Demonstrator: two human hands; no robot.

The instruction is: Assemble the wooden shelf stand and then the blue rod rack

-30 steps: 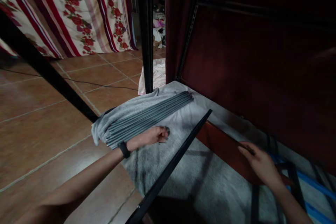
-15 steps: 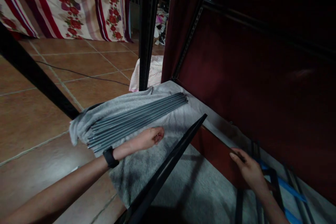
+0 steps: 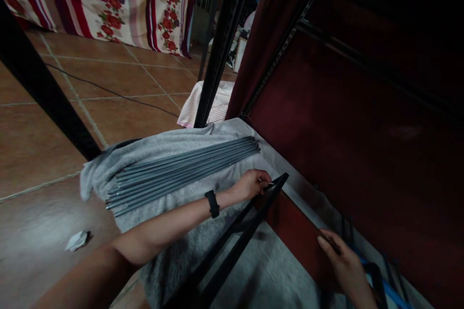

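My left hand [image 3: 252, 184], with a black watch on its wrist, is closed in a pinch on a small thin metal piece [image 3: 270, 185]. It is at the upper end of a black metal frame [image 3: 250, 230], whose two long bars slope down toward me. A reddish-brown board [image 3: 293, 236] lies at an angle just beyond that frame. Its right edge is gripped by my right hand [image 3: 340, 256], thumb on the near face and fingers behind. The exact kind of the metal piece is too small to make out.
Several grey rods [image 3: 188, 171] lie side by side on a grey blanket [image 3: 239, 130]. Black upright posts [image 3: 221, 48] rise at the blanket's far and left edges. A dark red cloth [image 3: 326, 120] hangs to the right. Crumpled white paper [image 3: 77, 240] lies on the tiled floor [image 3: 39, 222].
My left hand has moved right and forward from above the blanket to the black frame's end. The frame now shows two bars. My right hand keeps its grip on the board.
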